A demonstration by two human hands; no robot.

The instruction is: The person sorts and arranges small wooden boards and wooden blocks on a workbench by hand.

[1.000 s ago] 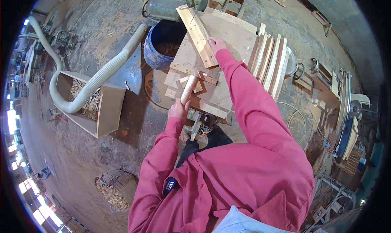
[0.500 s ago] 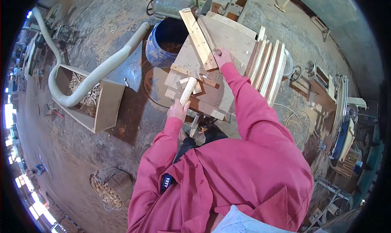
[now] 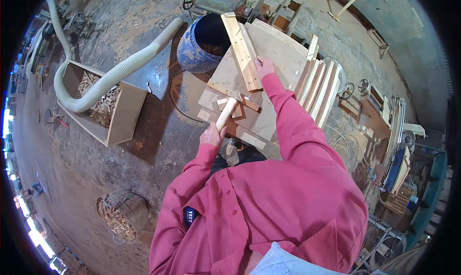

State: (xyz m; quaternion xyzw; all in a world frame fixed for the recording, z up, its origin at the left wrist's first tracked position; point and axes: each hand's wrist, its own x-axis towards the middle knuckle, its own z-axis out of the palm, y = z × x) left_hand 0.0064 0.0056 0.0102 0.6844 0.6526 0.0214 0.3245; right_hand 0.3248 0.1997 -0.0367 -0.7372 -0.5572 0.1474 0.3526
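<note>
My left hand point(image 3: 212, 135) is wrapped round the lower end of a pale, rounded wooden handle point(image 3: 227, 112), whose upper end lies over small wood pieces on the worktable. My right hand point(image 3: 265, 67) is at the right edge of a long light board point(image 3: 242, 54) with dark holes, its fingers against the board. The board slants across the worktable point(image 3: 278, 49). A short brown wood piece point(image 3: 250, 104) lies just right of the handle's top.
A blue barrel point(image 3: 196, 51) stands beyond the table's left side. Long strips of wood point(image 3: 317, 90) are stacked at the right. A ribbed hose point(image 3: 129, 63) runs into a box of wood scraps point(image 3: 126, 114). A basket of scraps point(image 3: 122, 213) stands lower left.
The view has shifted a little. My left hand has moved the handle slightly, and its top now sits nearer the brown piece. My right hand remains beside the board.
</note>
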